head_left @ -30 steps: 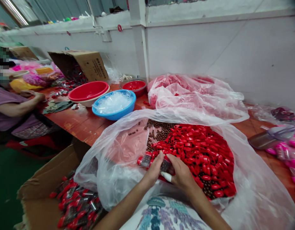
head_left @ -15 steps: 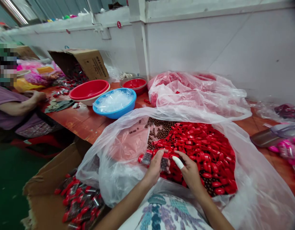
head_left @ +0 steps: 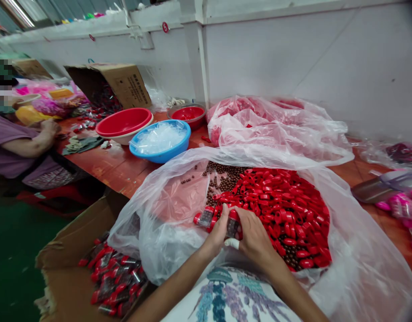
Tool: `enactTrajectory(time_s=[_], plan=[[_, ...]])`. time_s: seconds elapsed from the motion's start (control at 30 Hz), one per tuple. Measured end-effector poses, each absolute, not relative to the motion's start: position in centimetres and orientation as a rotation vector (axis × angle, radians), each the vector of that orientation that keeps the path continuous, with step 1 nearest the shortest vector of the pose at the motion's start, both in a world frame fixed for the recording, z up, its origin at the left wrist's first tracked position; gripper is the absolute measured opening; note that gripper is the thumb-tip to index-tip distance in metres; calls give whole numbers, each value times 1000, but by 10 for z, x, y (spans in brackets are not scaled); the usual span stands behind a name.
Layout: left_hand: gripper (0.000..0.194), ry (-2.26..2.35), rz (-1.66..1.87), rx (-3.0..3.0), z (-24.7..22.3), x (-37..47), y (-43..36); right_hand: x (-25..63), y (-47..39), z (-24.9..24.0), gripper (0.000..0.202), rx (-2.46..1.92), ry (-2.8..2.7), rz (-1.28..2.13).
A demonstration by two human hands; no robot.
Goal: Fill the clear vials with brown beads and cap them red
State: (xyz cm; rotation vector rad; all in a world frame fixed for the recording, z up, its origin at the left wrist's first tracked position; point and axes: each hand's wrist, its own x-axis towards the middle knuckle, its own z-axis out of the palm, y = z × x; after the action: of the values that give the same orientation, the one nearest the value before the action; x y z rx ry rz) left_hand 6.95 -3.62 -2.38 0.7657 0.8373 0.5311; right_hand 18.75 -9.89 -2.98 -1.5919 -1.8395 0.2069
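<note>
My left hand [head_left: 218, 233] is closed round a small clear bottle [head_left: 232, 227] with a red top and brown balls inside. My right hand [head_left: 254, 235], a white wrap on its thumb, closes on the same bottle from the other side. Left of my left hand, another filled bottle [head_left: 205, 217] with red ends sits close to the fingers; I cannot tell whether they hold it. Beneath both hands a pile of red plastic caps [head_left: 279, 201] lies in a clear plastic bag [head_left: 152, 250], with loose brown balls [head_left: 222, 179] at its far side.
A cardboard box [head_left: 63, 255] at lower left holds many filled bottles. Beyond the bag stand a blue basin [head_left: 172, 152] of clear plastic pieces, a red basin [head_left: 125, 123] and a bagged heap [head_left: 276, 129]. At far left, a co-worker's hands [head_left: 48, 129] are over the table.
My right hand has moved left and closed onto the bottle in my left hand; its wrapped thumb has swung down to the bottle's lower end. The co-worker's hands have shifted slightly.
</note>
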Motion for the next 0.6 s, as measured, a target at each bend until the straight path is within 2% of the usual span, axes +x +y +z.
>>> enactTrajectory(time_s=[0.17, 0.5, 0.6], plan=[[67, 928, 525, 839, -21, 72, -36, 184, -96, -33, 66, -1570, -1825, 184], [39, 976, 729, 1048, -28, 72, -41, 181, -96, -42, 64, -1521, -1797, 189], [43, 923, 704, 1062, -24, 64, -35, 181, -98, -41, 67, -1536, -1823, 198]])
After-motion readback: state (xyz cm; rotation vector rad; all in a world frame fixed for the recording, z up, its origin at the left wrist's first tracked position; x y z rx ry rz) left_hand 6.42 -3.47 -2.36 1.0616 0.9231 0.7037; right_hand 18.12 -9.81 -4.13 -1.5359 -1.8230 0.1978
